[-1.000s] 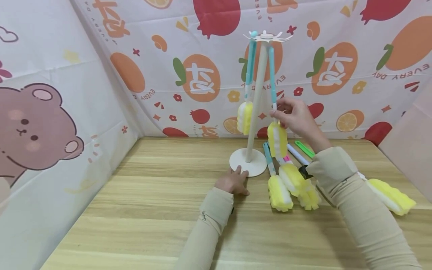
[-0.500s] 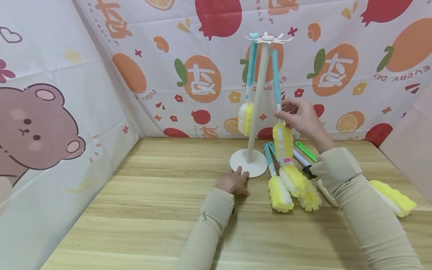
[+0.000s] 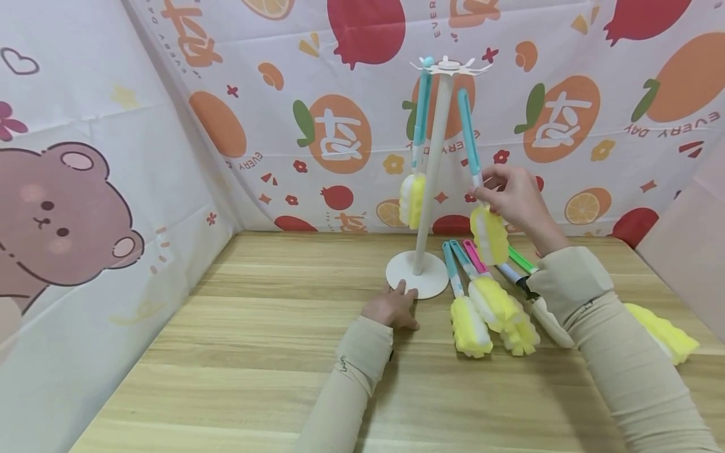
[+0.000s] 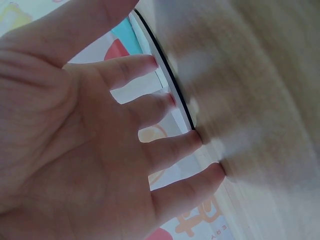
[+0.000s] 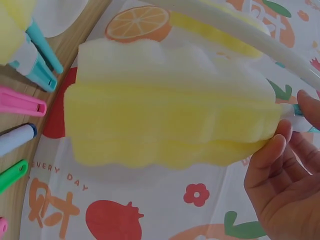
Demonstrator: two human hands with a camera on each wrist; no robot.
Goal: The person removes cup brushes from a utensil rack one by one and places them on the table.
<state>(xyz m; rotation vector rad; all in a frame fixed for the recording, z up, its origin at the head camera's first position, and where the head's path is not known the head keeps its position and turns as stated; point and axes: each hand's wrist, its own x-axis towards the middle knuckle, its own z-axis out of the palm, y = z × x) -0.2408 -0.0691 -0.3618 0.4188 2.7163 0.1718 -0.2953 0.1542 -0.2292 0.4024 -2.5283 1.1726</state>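
Observation:
My right hand point(image 3: 512, 195) pinches a sponge bottle brush point(image 3: 489, 236) by the white neck just above its yellow-and-white head. Its teal handle points up and leans left, the tip a little below and right of the rack's hooks. The right wrist view shows the sponge point(image 5: 170, 115) large, with thumb and fingers at its neck. The white rack point(image 3: 435, 163) has a round base, a tall post and a hooked top. Another sponge brush point(image 3: 412, 198) hangs from its left side. My left hand point(image 3: 391, 307) rests with spread fingertips on the front of the round base point(image 3: 419, 284) and the table.
Several sponge brushes point(image 3: 471, 327) lie in a cluster right of the base, with teal and pink handles point(image 3: 474, 255). Beside them lie a green handle point(image 3: 521, 259) and a brush with a black collar point(image 3: 546, 321). Another sponge point(image 3: 663, 333) lies far right. Printed cloth point(image 3: 351, 207) hangs behind.
The right hand has drawn the brush rightward and slightly down, away from the rack's hooks, and the brush now tilts more. The left hand has stayed on the base.

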